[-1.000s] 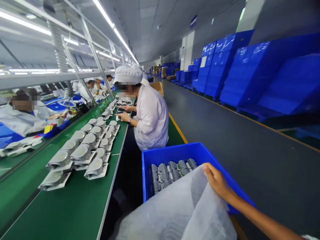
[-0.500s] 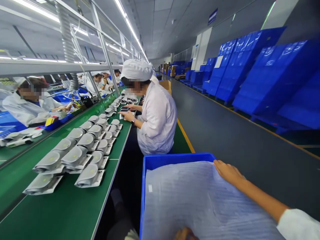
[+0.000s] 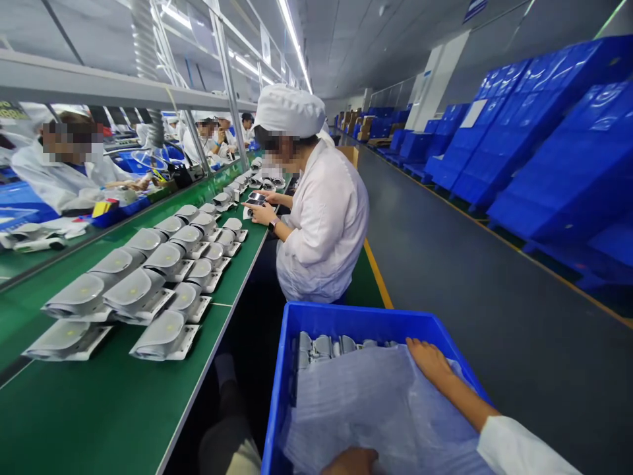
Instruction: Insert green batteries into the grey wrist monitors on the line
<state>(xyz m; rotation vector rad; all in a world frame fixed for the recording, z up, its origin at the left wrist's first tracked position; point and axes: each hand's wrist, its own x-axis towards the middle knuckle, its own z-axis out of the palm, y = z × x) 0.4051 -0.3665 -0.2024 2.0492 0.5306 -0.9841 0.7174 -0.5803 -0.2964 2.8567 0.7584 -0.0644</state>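
Note:
A thin, whitish translucent packing sheet (image 3: 366, 396) covers most of a blue plastic bin (image 3: 341, 311) in front of me. My right hand (image 3: 429, 364) grips the sheet at its far right corner, inside the bin. Low in the view, my left hand (image 3: 350, 460) is closed on the near part of the sheet; the frame cuts off part of it. Beyond the sheet's far edge, several grey packed items (image 3: 322, 346) show in the bin.
Left of the bin runs a green workbench (image 3: 99, 409) with rows of grey flap-topped pouches (image 3: 165, 333). A co-worker (image 3: 321, 211) in a white coat and cap sits just ahead, handling a small item. Stacked blue bins (image 3: 534, 191) stand right across the grey aisle.
The sheet has been drawn back toward me, uncovering grey items at the bin's far end. My right hand has come nearer with the sheet's corner, and the view has shifted slightly.

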